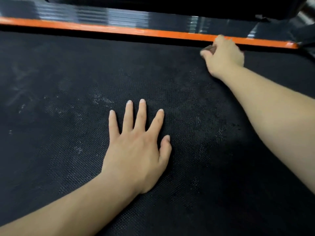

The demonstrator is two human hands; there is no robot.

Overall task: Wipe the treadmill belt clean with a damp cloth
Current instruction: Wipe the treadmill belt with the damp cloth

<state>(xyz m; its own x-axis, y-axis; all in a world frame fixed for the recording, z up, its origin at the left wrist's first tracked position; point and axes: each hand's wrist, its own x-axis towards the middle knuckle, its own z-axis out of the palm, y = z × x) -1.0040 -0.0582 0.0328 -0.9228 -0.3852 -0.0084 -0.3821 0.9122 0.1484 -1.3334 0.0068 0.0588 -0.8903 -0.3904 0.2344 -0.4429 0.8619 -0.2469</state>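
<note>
- Okay, left hand (136, 150) lies palm-down and flat on the treadmill belt (59, 142), fingers straight and spread, thumb out to the side; it holds nothing.
- Right hand (223, 55) is reached out to the far edge of the belt, fingers curled round a small dark brownish cloth (210, 48); only a bit of the cloth pokes out at the hand's left side, the rest is hidden under the fingers.
- Right hand and cloth are motion-blurred, so the fingers' exact placement is hard to read.
- Cloth sits on the belt surface right up against the orange strip (119, 30) that runs along the belt's far edge; the knuckles overlap the strip.
- Belt is black and textured with fine dots, with pale dusty smudges and scuffs at left and centre and dark specks near the right forearm.
- Beyond the orange strip is a glossy black side rail (85, 16) with blurred light reflections.
- Both forearms are bare; the two hands are well apart.
</note>
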